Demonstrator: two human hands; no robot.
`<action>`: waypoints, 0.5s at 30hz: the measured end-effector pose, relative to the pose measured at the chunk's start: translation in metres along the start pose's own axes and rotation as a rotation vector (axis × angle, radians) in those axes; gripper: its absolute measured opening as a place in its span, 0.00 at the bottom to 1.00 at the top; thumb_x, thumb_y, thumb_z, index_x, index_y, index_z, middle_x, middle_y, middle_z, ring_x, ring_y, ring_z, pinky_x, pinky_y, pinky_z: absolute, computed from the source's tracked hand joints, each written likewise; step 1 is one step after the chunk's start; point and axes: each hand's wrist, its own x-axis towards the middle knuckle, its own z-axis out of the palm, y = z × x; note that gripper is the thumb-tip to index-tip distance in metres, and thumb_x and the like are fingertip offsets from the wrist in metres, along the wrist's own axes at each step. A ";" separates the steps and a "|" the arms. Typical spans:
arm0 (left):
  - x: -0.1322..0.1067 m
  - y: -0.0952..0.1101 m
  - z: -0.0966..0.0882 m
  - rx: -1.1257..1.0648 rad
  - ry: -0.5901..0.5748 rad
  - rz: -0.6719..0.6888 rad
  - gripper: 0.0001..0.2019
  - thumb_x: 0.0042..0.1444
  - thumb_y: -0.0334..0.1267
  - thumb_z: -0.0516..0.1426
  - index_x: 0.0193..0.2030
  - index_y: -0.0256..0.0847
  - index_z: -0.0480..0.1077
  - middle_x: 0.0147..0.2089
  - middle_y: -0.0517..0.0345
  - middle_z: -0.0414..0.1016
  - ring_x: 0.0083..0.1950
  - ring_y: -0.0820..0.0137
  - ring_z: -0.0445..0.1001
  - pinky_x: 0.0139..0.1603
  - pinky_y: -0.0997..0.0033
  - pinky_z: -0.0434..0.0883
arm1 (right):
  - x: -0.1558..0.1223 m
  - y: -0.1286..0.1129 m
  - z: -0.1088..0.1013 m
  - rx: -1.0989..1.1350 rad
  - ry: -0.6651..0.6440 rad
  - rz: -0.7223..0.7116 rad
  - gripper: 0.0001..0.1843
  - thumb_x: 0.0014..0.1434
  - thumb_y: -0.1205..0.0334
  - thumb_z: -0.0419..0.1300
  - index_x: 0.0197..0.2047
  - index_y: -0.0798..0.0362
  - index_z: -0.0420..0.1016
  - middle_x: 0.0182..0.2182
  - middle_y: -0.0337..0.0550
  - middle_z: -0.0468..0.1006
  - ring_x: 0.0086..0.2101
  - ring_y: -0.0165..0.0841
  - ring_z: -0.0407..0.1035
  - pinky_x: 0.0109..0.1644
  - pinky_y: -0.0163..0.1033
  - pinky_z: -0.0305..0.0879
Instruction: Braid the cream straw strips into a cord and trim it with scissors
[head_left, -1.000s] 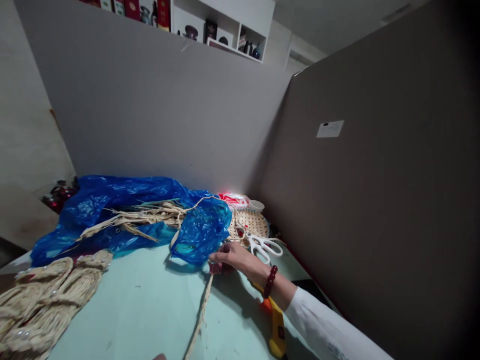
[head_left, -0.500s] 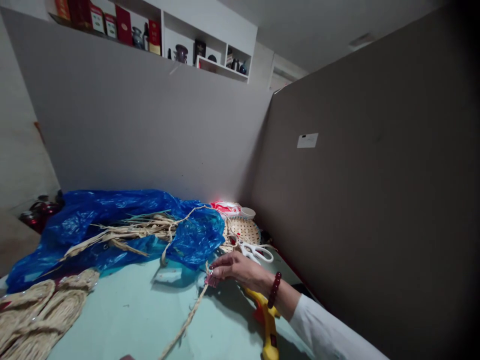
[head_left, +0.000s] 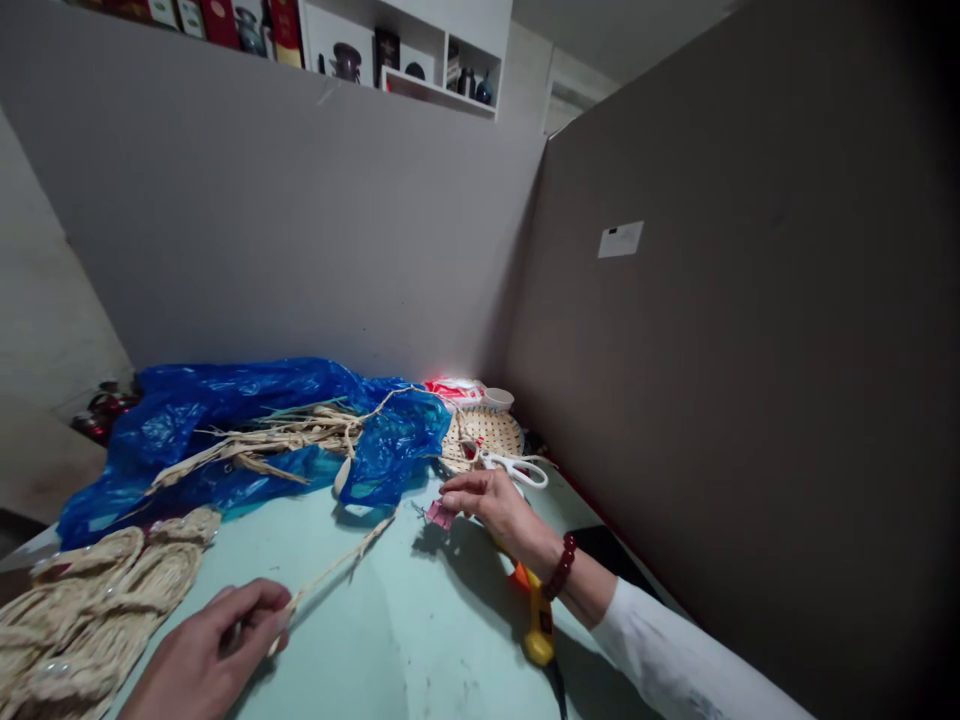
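My right hand (head_left: 501,512) pinches a small pink binder clip (head_left: 441,514) above the table, its wire handles pointing left. Between the thumb and fingers of my left hand (head_left: 214,645), at lower left, is one end of a thin twisted straw cord (head_left: 337,566). The cord slants up to the right, and its far end lies apart from the clip. Partly hidden under my right forearm is a yellow glue gun (head_left: 538,635). White-handled scissors (head_left: 529,472) lie just behind my right hand.
Woven straw sandals (head_left: 124,590) rest on the pale green table (head_left: 420,640) at left. Behind, a blue plastic bag (head_left: 247,380) carries a bundle of dry straw (head_left: 289,437). A woven basket (head_left: 491,432) and white bowl (head_left: 499,398) stand near the corner of two grey partitions (head_left: 675,330).
The cord has come free of the clip in my right hand. My left hand has come into fuller view with the cord. The camera view has tipped downward.
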 end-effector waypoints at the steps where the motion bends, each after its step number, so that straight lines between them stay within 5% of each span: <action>1: 0.001 0.006 0.002 -0.016 -0.043 0.002 0.14 0.51 0.52 0.55 0.29 0.45 0.73 0.26 0.60 0.77 0.31 0.62 0.75 0.34 0.69 0.69 | -0.005 -0.001 0.002 0.003 0.006 0.006 0.16 0.42 0.53 0.71 0.29 0.58 0.80 0.24 0.44 0.81 0.27 0.33 0.72 0.37 0.39 0.66; 9: -0.006 0.060 0.032 -0.302 -0.229 -0.095 0.16 0.50 0.53 0.59 0.31 0.41 0.71 0.23 0.62 0.72 0.26 0.70 0.69 0.25 0.75 0.63 | -0.056 -0.003 0.041 0.160 -0.050 0.076 0.16 0.47 0.55 0.70 0.34 0.59 0.80 0.27 0.46 0.82 0.29 0.34 0.75 0.38 0.38 0.68; 15: -0.020 0.078 0.042 -0.409 -0.199 -0.087 0.15 0.47 0.48 0.62 0.38 0.43 0.67 0.24 0.65 0.75 0.27 0.70 0.73 0.29 0.76 0.68 | -0.073 0.003 0.051 0.199 -0.005 0.090 0.12 0.50 0.58 0.69 0.35 0.58 0.81 0.30 0.46 0.82 0.32 0.34 0.74 0.39 0.36 0.68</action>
